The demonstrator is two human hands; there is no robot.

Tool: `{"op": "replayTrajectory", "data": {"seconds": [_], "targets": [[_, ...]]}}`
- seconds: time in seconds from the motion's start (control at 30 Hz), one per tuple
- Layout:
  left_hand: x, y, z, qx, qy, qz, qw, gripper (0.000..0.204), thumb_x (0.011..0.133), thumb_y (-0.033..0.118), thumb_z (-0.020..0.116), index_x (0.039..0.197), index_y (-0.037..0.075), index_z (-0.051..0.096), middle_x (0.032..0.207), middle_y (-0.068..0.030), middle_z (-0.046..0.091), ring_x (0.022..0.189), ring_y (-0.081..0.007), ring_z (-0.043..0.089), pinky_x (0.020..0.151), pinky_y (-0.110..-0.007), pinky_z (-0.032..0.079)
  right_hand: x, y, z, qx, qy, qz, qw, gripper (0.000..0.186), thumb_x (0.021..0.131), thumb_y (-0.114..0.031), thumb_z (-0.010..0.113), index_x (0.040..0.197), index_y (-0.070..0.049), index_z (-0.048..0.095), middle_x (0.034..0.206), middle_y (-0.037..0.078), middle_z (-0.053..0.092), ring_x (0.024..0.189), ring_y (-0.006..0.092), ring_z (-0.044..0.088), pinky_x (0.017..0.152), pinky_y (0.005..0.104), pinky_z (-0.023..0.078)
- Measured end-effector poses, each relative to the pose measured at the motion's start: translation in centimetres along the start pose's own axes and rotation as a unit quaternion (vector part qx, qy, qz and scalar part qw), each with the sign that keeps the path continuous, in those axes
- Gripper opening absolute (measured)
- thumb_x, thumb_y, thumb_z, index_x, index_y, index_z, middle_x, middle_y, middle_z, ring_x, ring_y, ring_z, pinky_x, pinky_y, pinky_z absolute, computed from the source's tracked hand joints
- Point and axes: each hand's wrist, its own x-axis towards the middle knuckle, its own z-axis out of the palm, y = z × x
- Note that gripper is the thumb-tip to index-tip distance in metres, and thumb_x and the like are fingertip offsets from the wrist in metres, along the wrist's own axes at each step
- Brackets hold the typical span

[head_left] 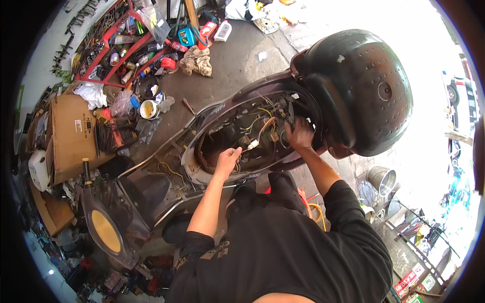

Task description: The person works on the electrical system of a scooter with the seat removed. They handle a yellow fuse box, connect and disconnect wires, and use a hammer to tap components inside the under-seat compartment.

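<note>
My left hand [229, 162] is closed in a pinch on a thin wire lead just below a white plug connector [253, 145]. Coloured wires [265, 125] run from that connector up into the open body of a scooter [189, 162]. Toward the rear of the same opening, my right hand [301, 134] reaches in with its fingers curled. A dark, narrow piece [291, 112] stands by its fingertips; whether the hand grips it is hard to make out. More loose wires and bare metal lie inside the cavity around both hands.
A large dark top case [361, 93] sits on the scooter's tail. The handlebar part with a yellow oval [106, 231] is at lower left. A red rack of bottles [121, 50], a cardboard box [73, 134] and a small white tub [149, 109] stand along the left. A metal pot [382, 181] lies at right.
</note>
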Motion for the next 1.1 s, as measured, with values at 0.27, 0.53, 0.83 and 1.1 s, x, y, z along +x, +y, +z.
{"op": "replayTrajectory", "data": {"seconds": [0.27, 0.53, 0.83, 1.1], "targets": [[-3.3, -0.6, 1.4, 0.236, -0.043, 0.081, 0.967, 0.029, 0.089, 0.03, 0.069, 0.095, 0.002, 0.07, 0.079, -0.0129, 0.069, 0.075, -0.0224, 0.066, 0.071, -0.035, 0.05, -0.1, -0.4, -0.2, 0.019, -0.017, 0.017, 1.0, 0.05, 0.087, -0.047, 0.065, 0.111, -0.003, 0.061, 0.093, 0.018, 0.068, 0.083, 0.0372, 0.067, 0.071, 0.046, 0.055], [-6.5, -0.8, 6.9, 0.322, -0.114, 0.1, 0.935, 0.033, 0.083, 0.023, 0.073, 0.106, 0.001, 0.065, 0.088, -0.0136, 0.07, 0.083, -0.0281, 0.068, 0.078, -0.037, 0.052, -0.2, 0.1, 0.5, 0.017, -0.004, 0.019, 1.0, 0.054, 0.084, -0.05, 0.067, 0.11, -0.003, 0.063, 0.088, 0.019, 0.069, 0.078, 0.0373, 0.067, 0.068, 0.0463, 0.055], [-5.9, -0.7, 5.1, 0.235, -0.168, 0.003, 0.957, 0.041, 0.087, 0.022, 0.073, 0.12, 0.001, 0.061, 0.091, -0.0036, 0.068, 0.085, -0.0122, 0.062, 0.08, -0.03, 0.05, 0.0, -0.3, 0.2, 0.02, -0.017, 0.04, 0.999, 0.054, 0.084, -0.051, 0.067, 0.109, -0.004, 0.062, 0.088, 0.019, 0.068, 0.079, 0.0375, 0.067, 0.068, 0.0473, 0.054], [-4.3, -0.9, 6.7, 0.185, -0.175, -0.014, 0.967, 0.043, 0.09, 0.03, 0.072, 0.119, 0.0, 0.064, 0.1, -0.0061, 0.069, 0.092, -0.0119, 0.061, 0.085, -0.029, 0.049, -0.1, -0.5, 0.0, 0.012, -0.038, 0.054, 0.998, 0.049, 0.084, -0.048, 0.067, 0.109, -0.006, 0.063, 0.094, 0.015, 0.067, 0.086, 0.035, 0.065, 0.073, 0.0444, 0.054]]}}
